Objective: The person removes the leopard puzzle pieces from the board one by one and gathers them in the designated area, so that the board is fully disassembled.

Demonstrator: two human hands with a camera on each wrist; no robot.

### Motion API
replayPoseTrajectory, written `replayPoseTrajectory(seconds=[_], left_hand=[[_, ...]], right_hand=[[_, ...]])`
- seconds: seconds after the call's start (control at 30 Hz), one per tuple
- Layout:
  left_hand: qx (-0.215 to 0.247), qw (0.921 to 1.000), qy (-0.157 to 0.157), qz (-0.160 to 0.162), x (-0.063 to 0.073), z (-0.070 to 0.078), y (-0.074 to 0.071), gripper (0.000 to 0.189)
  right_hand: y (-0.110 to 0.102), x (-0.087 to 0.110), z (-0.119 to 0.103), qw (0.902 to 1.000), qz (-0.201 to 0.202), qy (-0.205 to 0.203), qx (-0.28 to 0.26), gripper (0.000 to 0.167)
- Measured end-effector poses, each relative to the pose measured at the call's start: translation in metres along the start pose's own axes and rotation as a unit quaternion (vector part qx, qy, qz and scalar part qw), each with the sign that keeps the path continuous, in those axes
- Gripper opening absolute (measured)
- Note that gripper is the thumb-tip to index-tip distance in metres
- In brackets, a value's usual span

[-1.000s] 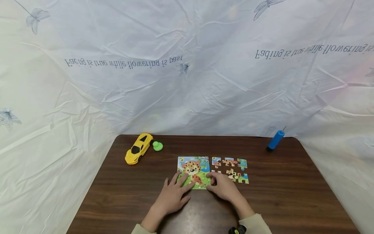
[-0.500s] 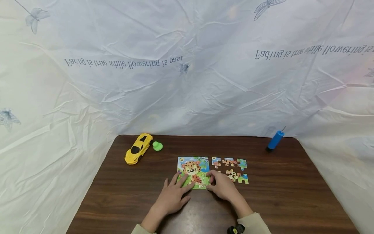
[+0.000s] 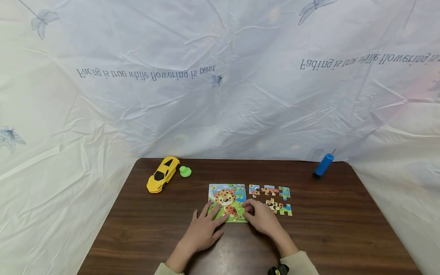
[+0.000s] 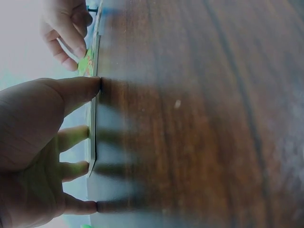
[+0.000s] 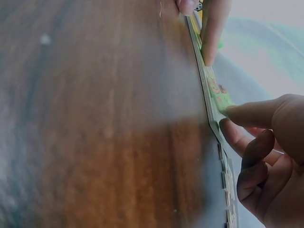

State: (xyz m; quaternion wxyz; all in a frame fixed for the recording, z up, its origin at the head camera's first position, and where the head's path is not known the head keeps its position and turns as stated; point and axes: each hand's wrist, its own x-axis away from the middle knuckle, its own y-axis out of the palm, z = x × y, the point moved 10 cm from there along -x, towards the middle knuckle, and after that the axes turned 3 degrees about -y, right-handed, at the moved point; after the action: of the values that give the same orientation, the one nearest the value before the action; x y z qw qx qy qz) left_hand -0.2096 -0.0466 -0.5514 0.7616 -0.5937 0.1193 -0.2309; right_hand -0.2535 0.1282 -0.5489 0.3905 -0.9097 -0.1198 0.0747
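Observation:
A jigsaw puzzle board [image 3: 220, 191] with a spotted cub on grass lies on the dark wooden table. My left hand [image 3: 202, 231] rests on its lower left part, fingers spread, some tips on the picture and others on the table. At the lower right of the board, my right hand [image 3: 262, 218] pinches a green and orange puzzle piece [image 5: 220, 99] between thumb and fingers. That piece stands tilted up from the board's surface in both wrist views. The curled fingers hide much of it in the head view.
Several loose puzzle pieces [image 3: 284, 192] lie right of the board, one partly behind the right hand. A yellow toy car [image 3: 163, 175] and a green knob-shaped piece [image 3: 185, 172] are at the back left. A blue cylinder with a metal needle [image 3: 324, 165] is at the back right.
The right thumb has shifted slightly up and in toward the fingers at the board's lower right. My left hand and the loose pieces keep their places.

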Motion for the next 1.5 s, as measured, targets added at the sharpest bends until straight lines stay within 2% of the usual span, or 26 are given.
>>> replayPoseTrajectory(seconds=[0.1, 0.23, 0.47, 0.7, 0.9, 1.2, 1.5], left_hand=[[0.001, 1.0, 0.0, -0.001, 0.0, 0.0, 0.0, 0.05], [0.0, 1.0, -0.001, 0.0, 0.0, 0.0, 0.0, 0.049], [0.005, 1.0, -0.001, -0.003, 0.0, -0.001, 0.002, 0.05], [0.002, 1.0, -0.004, 0.0, 0.001, -0.001, 0.0, 0.05], [0.003, 1.0, -0.004, 0.001, 0.001, 0.0, 0.001, 0.05], [0.0, 1.0, 0.0, 0.004, 0.0, 0.001, 0.001, 0.05], [-0.001, 1.0, -0.001, 0.003, 0.0, 0.0, 0.002, 0.05]], right_hand=[[-0.002, 0.0, 0.001, 0.9999, 0.01, -0.001, -0.005, 0.015], [-0.01, 0.002, 0.006, 0.999, 0.022, 0.017, -0.035, 0.014], [-0.032, 0.014, 0.029, 0.995, 0.02, 0.056, -0.08, 0.015], [-0.057, 0.037, 0.06, 0.9932, 0.014, 0.086, -0.077, 0.015], [-0.071, 0.057, 0.086, 0.988, 0.006, 0.115, -0.103, 0.018], [-0.089, 0.076, 0.106, 0.985, -0.022, 0.128, -0.113, 0.021], [-0.091, 0.084, 0.119, 0.9829, -0.041, 0.154, -0.092, 0.019]])
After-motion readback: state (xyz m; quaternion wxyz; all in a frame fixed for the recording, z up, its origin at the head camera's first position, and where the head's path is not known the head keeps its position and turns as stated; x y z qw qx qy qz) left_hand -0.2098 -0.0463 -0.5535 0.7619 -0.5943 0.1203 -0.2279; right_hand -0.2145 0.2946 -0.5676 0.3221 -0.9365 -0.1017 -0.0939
